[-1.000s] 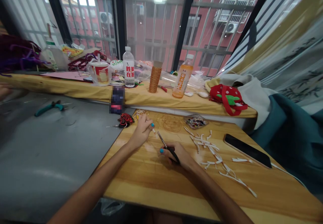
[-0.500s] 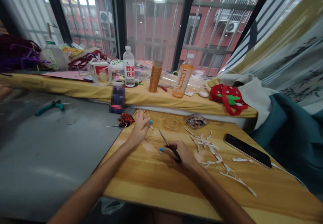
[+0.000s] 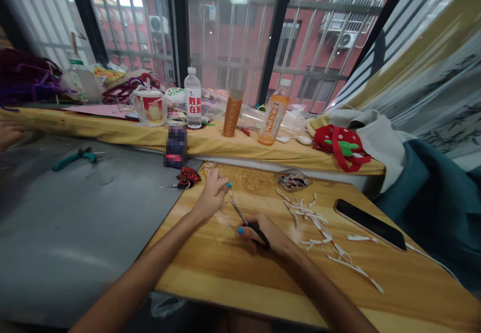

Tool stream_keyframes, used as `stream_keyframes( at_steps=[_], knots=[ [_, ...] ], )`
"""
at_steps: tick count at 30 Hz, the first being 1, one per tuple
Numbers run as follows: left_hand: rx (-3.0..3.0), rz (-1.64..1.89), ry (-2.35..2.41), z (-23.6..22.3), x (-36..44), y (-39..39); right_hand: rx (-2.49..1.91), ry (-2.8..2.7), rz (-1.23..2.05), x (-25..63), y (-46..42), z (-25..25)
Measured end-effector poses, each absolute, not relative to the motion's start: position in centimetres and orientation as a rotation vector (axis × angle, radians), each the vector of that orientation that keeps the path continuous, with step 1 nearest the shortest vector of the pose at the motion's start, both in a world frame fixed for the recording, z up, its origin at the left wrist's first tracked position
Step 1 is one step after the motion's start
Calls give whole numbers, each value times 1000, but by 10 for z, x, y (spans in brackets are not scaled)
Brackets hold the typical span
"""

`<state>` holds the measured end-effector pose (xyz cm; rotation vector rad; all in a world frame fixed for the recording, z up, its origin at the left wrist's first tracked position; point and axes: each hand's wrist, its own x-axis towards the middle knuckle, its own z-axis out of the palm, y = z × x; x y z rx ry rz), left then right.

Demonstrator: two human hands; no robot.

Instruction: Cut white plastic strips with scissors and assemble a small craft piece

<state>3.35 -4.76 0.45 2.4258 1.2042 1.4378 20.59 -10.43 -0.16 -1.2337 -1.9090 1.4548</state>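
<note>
My left hand pinches a thin white strip between thumb and fingers, with a short end sticking out. In my right hand is a pair of scissors with dark handles, pointing up and left. Their blade tips meet the end of the strip; whether they touch it I cannot tell. On the wooden table to the right lie branching white strips with orange bands. Loose brown thread is spread just beyond my hands.
A clear box of beads and a phone lie on the wood. Teal pliers rest on the grey table, where another person's hand shows. Along the sill stand a water bottle, a twine-wrapped cylinder and an orange drink bottle.
The scissors' tips have moved left, up to the strip's end. My left hand has shifted slightly right and down, still pinching the strip.
</note>
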Motion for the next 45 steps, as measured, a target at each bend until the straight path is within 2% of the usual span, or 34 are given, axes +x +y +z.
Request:
stream_keyframes(
  at_steps=[10, 13, 18, 21, 25, 30, 32, 36, 39, 45],
  knots=[
    [2450, 1408, 1160, 0, 37, -48, -1348, -2032, 1304, 207, -104, 2],
    [2398, 1436, 1260, -2, 35, -43, -1345, -2178, 1104, 206, -102, -2],
    [2051, 1543, 1452, 1, 21, -31, -1394, -2269, 506, 205, -95, -9],
    [1933, 1568, 1356, 21, 25, -29, -1353, -2187, 565, 208, -91, -12],
    [2048, 1286, 1131, 53, 80, -39, -1286, -2111, 861, 212, -85, -17],
    [2303, 679, 861, 49, 181, -43, -1105, -2233, 638, 208, -87, -17],
    [2399, 577, 855, 41, 199, -37, -1108, -2295, 529, 211, -97, -12],
    [2516, 648, 924, 38, 171, -37, -1327, -2243, 302, 239, -140, -7],
    [2757, 742, 901, 30, 121, -74, -1551, -2171, 152, 271, -175, -25],
    [2753, 156, 627, -7, 76, -160, -1897, -1956, -312, 273, -203, -71]
  ],
)
